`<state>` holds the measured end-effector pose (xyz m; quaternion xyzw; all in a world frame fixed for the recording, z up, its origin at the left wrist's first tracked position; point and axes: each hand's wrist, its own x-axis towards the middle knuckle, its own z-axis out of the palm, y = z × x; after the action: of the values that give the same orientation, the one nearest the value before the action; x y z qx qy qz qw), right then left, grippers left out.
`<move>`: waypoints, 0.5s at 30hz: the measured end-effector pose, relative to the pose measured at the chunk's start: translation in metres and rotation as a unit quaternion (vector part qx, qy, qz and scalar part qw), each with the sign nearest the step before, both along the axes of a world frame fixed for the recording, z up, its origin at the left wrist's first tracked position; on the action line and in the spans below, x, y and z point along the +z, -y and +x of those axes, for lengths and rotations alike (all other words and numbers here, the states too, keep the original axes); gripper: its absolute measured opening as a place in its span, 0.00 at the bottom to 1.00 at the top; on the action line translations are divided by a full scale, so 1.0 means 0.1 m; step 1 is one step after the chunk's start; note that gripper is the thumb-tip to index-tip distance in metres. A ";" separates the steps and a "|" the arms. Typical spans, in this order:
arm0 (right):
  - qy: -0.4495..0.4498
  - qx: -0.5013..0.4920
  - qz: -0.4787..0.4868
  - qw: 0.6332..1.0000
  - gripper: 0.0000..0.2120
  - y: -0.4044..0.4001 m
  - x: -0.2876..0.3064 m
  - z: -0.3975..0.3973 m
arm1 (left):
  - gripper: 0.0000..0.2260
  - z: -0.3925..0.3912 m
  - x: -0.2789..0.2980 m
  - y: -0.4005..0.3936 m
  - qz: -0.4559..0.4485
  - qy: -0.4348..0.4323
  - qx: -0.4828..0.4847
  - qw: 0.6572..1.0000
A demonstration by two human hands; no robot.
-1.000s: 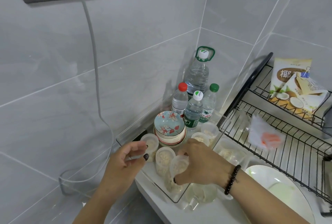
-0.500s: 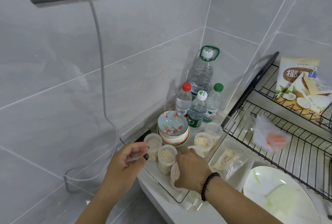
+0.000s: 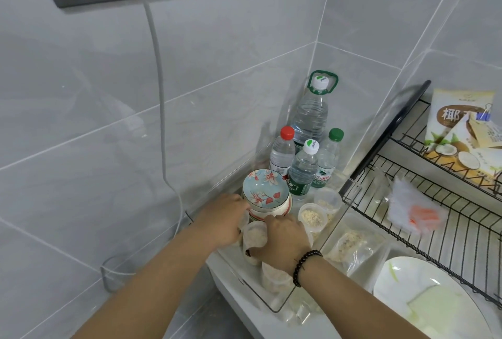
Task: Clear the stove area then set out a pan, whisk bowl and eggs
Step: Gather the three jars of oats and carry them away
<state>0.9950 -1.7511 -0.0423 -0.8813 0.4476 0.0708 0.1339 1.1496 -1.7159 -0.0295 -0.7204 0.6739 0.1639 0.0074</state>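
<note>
Both hands reach into a clear plastic tray (image 3: 282, 303) at the corner of the tabletop (image 3: 244, 308). The left hand (image 3: 224, 220) rests against the left side of the stack of floral bowls (image 3: 264, 197), its fingers curved toward the stack; whether they actually grip it cannot be told, since the fingertips are hidden. The right hand (image 3: 284, 239), a dark bead bracelet (image 3: 305, 265) on its wrist, lies just in front of the stack with its fingers curled down over a small lidded cup of oats (image 3: 254, 235), which sits between the two hands.

To the right of the right hand stand two more small oat cups (image 3: 312, 216), and beyond them a clear bag of oats (image 3: 349, 243). Behind the bowls, away from both hands, four water bottles are grouped in the wall corner, the tallest (image 3: 312, 116) with a green carry handle. Further right of the right hand is a black wire dish rack (image 3: 434, 219) holding a coconut-print packet (image 3: 456, 132), and near the right forearm a white plate (image 3: 423, 298). A grey cable (image 3: 160, 99) hangs down the tiled wall left of the left hand.
</note>
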 end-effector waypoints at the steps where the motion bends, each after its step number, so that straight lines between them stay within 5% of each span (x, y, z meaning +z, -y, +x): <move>1: -0.007 -0.001 0.003 1.000 0.28 0.00 -0.02 0.03 | 0.27 0.01 -0.03 0.04 0.019 0.017 -0.007 1.000; 15: 0.018 -0.017 -0.006 1.000 0.33 -0.07 -0.17 0.09 | 0.30 0.07 -0.13 0.03 0.033 0.070 -0.023 0.997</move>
<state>1.0041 -1.7444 -0.0595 -0.8758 0.4601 0.0497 0.1374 1.1564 -1.7191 -0.0425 -0.7137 0.6824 0.1351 0.0820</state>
